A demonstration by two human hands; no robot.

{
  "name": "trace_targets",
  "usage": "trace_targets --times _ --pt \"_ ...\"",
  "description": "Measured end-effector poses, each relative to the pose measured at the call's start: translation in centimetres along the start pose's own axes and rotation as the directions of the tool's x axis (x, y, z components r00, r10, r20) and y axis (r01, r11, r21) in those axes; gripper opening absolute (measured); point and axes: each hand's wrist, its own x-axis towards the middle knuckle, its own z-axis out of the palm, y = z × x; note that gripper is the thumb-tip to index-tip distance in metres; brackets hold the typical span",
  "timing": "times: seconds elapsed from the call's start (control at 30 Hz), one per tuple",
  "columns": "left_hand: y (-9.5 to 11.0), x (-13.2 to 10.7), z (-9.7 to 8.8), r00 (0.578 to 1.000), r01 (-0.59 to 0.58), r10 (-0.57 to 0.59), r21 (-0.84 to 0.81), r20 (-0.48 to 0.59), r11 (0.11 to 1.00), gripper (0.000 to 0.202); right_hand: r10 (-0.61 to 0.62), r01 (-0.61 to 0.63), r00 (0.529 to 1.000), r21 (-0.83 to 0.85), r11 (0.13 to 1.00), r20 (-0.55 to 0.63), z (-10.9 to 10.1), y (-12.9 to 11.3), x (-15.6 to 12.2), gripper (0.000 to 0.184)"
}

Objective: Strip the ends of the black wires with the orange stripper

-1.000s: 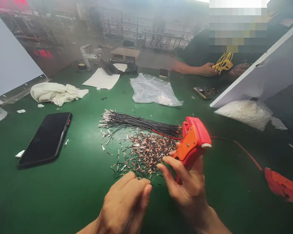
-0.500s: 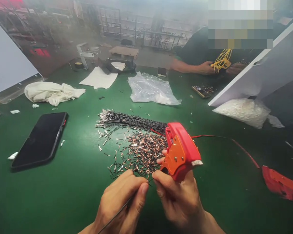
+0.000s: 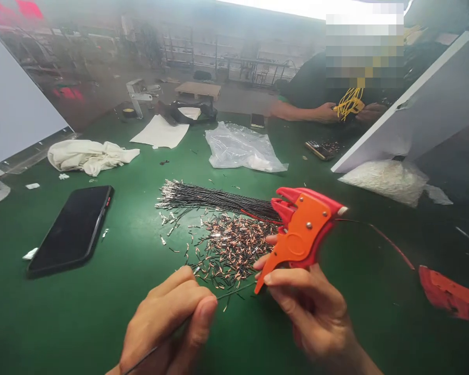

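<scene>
My right hand (image 3: 312, 307) is closed round the handles of a red and orange wire stripper (image 3: 303, 229), held up above the green table (image 3: 140, 312). My left hand (image 3: 172, 323) pinches a thin black wire (image 3: 234, 290) whose free end points toward the stripper's orange handle tip. Behind the hands lies a bundle of black wires (image 3: 214, 198) and a heap of cut copper and black scraps (image 3: 230, 247).
A black phone (image 3: 72, 229) lies at the left, a white cloth (image 3: 88, 155) behind it. A clear plastic bag (image 3: 240, 148) and white paper (image 3: 160, 132) lie further back. Another red tool (image 3: 449, 297) rests at right. Across the table, a person's hands hold yellow wires (image 3: 347, 101).
The stripper has tilted, its jaws now pointing left and its orange side facing me. My left hand has pulled back toward me with the wire.
</scene>
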Motion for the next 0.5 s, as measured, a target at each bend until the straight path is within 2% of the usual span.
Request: trace_targets --times 0.1,0.2,0.27,0.3,0.37,0.4,0.43,0.5 --pt "-0.3 -0.3 0.1 0.993 0.003 -0.001 0.013 -0.119 1.0 0.024 0.057 -0.055 0.997 0.041 0.998 -0.046 -0.3 0.1 -0.3 0.028" --pt "-0.6 -0.4 0.5 0.985 0.004 0.008 0.066 -0.173 0.998 0.022 0.045 -0.045 0.999 0.023 0.999 0.008 -0.3 0.0 -0.7 0.029" --pt "-0.8 -0.3 0.8 0.98 0.025 -0.005 0.094 -0.2 0.995 0.022 0.15 -0.162 0.986 0.202 0.966 0.075 -0.1 -0.5 -0.8 0.035" --pt "-0.8 -0.3 0.8 0.977 0.039 -0.017 0.1 -0.214 0.994 0.022 0.227 -0.254 0.967 0.346 0.904 0.116 0.0 -0.8 -0.8 0.044" --pt "-0.9 -0.2 0.8 0.974 0.047 -0.024 0.098 -0.225 0.994 0.022 0.345 -0.404 0.913 0.613 0.679 0.219 -0.1 -1.5 -0.5 0.073" --pt "-0.9 -0.1 0.7 0.975 0.05 -0.028 0.092 -0.219 0.994 0.022 0.37 -0.448 0.888 0.693 0.565 0.273 -0.2 -1.8 -0.3 0.083" --pt "-0.9 0.0 0.6 0.975 0.054 -0.033 0.088 -0.219 0.995 0.022 0.37 -0.483 0.868 0.73 0.484 0.329 -0.3 -1.9 -0.2 0.084" --pt "-0.8 0.2 0.3 0.971 0.063 -0.043 0.076 -0.236 0.995 0.024 0.356 -0.553 0.83 0.722 0.416 0.43 -0.6 -2.0 0.1 0.068"
